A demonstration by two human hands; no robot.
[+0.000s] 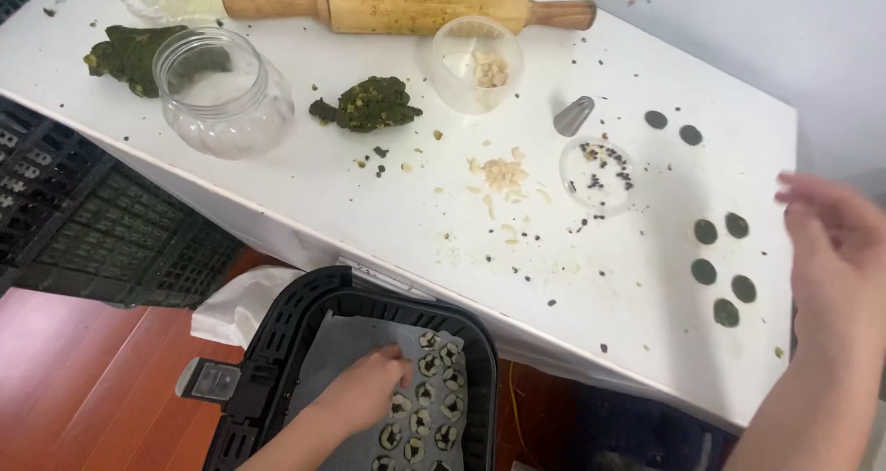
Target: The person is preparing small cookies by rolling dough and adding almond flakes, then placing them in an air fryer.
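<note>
Cookies [426, 402], small round green discs with pale centres, lie in rows on grey paper [346, 342] in a black fryer basket [277, 333] below the desk's [369, 213] near edge; the lower rows are cut off by the frame. Left hand [362, 390] rests on them, fingers bent down, grip hidden. Five plain dark discs [723, 266] sit near the desk's right edge. Right hand [831, 250], blurred, hovers there with fingers spread, holding nothing.

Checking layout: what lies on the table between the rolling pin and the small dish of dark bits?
In the head view, a clear plastic cup holding pale nut pieces and a metal piping nozzle lie between them.
</note>
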